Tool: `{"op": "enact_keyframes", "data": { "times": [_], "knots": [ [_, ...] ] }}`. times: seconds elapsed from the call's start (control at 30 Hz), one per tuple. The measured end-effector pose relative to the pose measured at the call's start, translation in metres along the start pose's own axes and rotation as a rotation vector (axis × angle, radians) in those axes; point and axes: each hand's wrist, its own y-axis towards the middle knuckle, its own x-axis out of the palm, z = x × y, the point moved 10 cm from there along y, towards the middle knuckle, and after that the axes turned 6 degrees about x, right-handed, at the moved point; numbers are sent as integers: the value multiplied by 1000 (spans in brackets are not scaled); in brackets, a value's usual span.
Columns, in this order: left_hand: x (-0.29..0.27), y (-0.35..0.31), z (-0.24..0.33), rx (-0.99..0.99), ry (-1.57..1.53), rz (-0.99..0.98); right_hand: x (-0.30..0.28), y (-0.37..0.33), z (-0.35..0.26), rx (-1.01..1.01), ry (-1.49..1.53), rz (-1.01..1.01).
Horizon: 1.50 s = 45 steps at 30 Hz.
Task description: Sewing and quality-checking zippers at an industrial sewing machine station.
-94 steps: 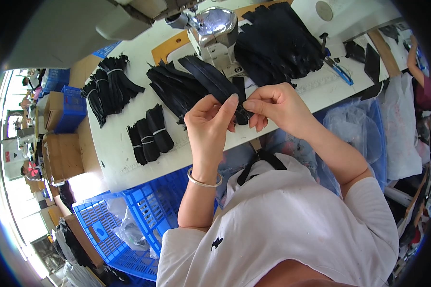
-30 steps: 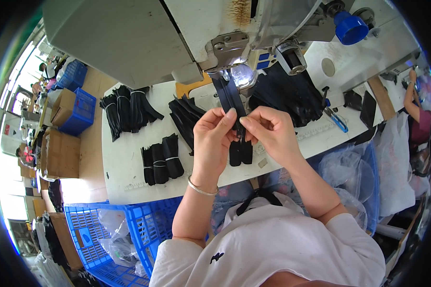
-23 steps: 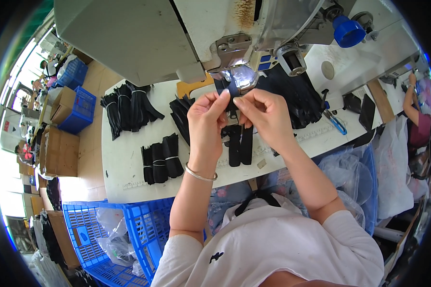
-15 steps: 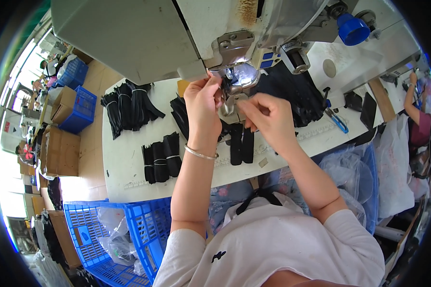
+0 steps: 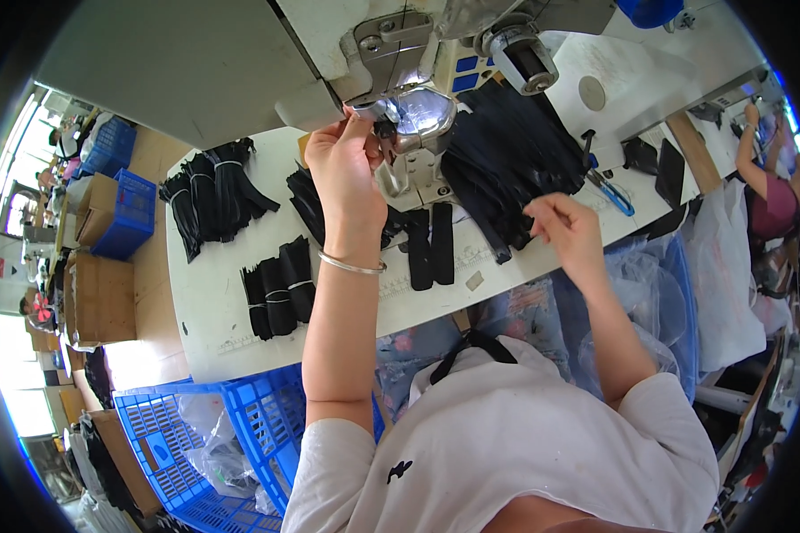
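Note:
My left hand, with a bangle on the wrist, is raised to the sewing machine, just left of its lit needle area. Its thumb and forefinger are pinched together there; what they hold, if anything, is hidden. Two short black strips lie side by side below the needle plate. Over the front right edge of a wide pile of long black strips is my right hand. Its fingers are curled in toward the thumb, and I cannot make out anything between them.
Tied bundles of black strips and shorter tied bundles lie on the white table. Blue-handled snips rest right of the pile. A blue crate with plastic bags stands below left. Another person sits far right.
My right hand has moved right, from beside the needle to the pile of long strips. My left hand stays by the needle. The whole view has shifted slightly.

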Motion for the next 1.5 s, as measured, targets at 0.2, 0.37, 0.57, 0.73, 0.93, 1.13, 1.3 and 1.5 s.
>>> {"op": "enact_keyframes", "data": {
  "times": [0.2, 0.37, 0.57, 0.73, 0.93, 1.13, 1.3, 1.5],
  "knots": [
    [-33, 1, 27, 32, -75, 36, 8, 28, -61, -623, -745, 202],
    [-107, -45, 33, 20, 63, 234, 39, 39, -53, -690, -939, 234],
    [-136, -87, -14, -76, 742, 238, 54, 64, -33, -455, -1180, 75],
    [-92, -94, 32, 400, 1349, 202, 56, 44, -41, -542, -1145, 77],
    [-19, -126, 26, 570, 1117, -104, 26, 65, -23, -237, -638, -32],
    [55, -161, -21, 455, 884, -544, 4, 88, -12, -114, -192, -98],
    [99, -153, -39, 662, 930, -622, 3, 84, 2, 48, 119, -82],
    [107, -149, -86, 615, 1222, -812, -34, 60, -31, -77, 347, 102]
  ]
}}
